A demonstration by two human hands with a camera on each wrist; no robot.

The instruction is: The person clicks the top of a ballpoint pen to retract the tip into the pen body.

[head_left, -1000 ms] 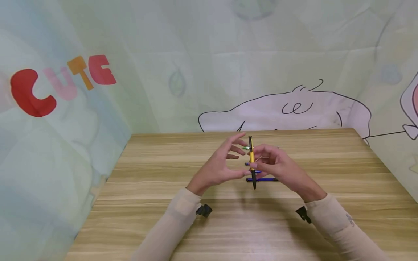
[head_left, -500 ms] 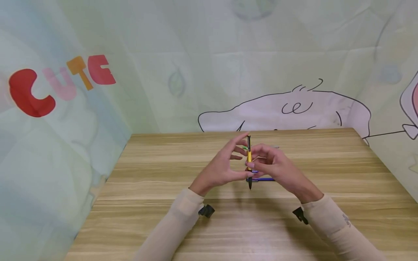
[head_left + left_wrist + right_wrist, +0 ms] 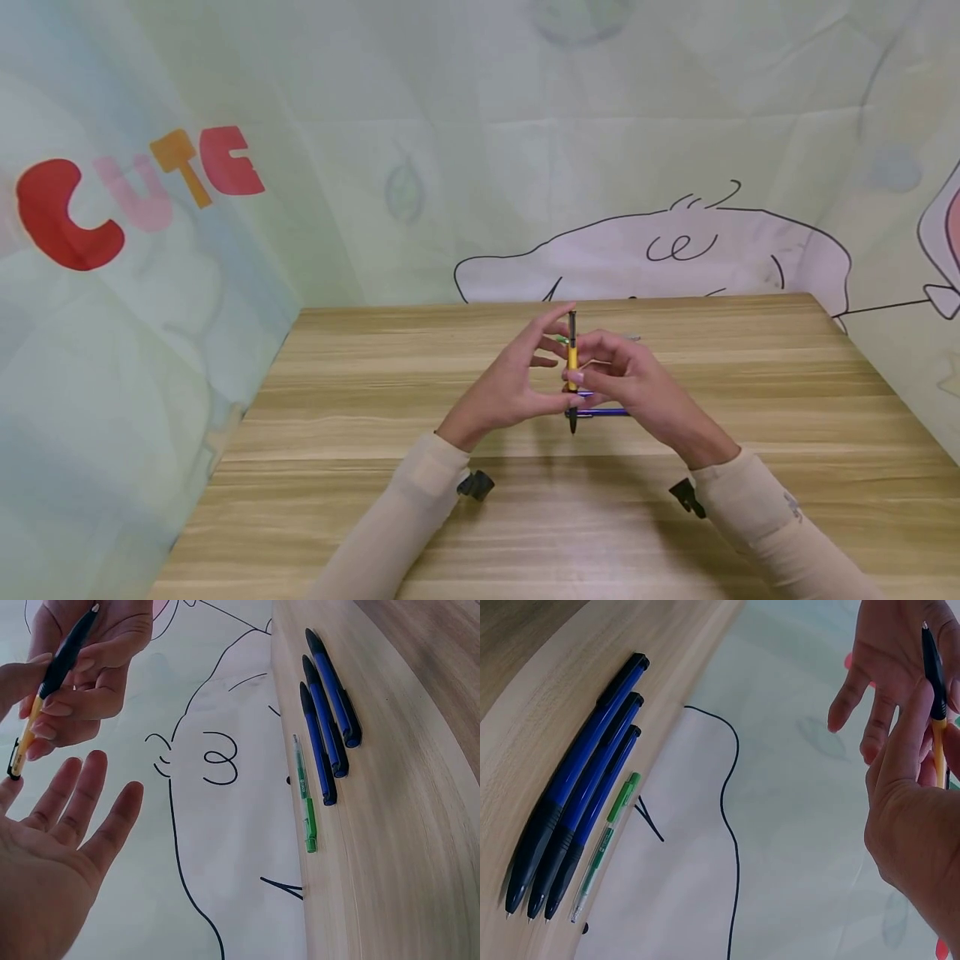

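Observation:
A yellow ballpoint pen (image 3: 573, 357) with a black grip and clip stands nearly upright in the head view. My right hand (image 3: 651, 385) pinches its middle between thumb and fingers. My left hand (image 3: 501, 385) spans the pen's left side: the index fingertip touches the clip end and the thumb rests at the black grip. Its other fingers spread apart in the left wrist view, off the pen. Several pens lie beyond: blue-and-black pens (image 3: 333, 686) side by side, and a slim green clear pen (image 3: 304, 795) alongside. In the head view my right hand partly hides them.
The wood-grain table (image 3: 360, 392) runs beneath both arms, its far edge against a printed cloth backdrop (image 3: 420, 167). A small black strap end (image 3: 476, 485) hangs at the left wrist, another (image 3: 687, 497) at the right.
The yellow pen has shifted slightly left and turned more upright in my right hand. My left hand has moved a little right, bringing its index fingertip and thumb onto the pen.

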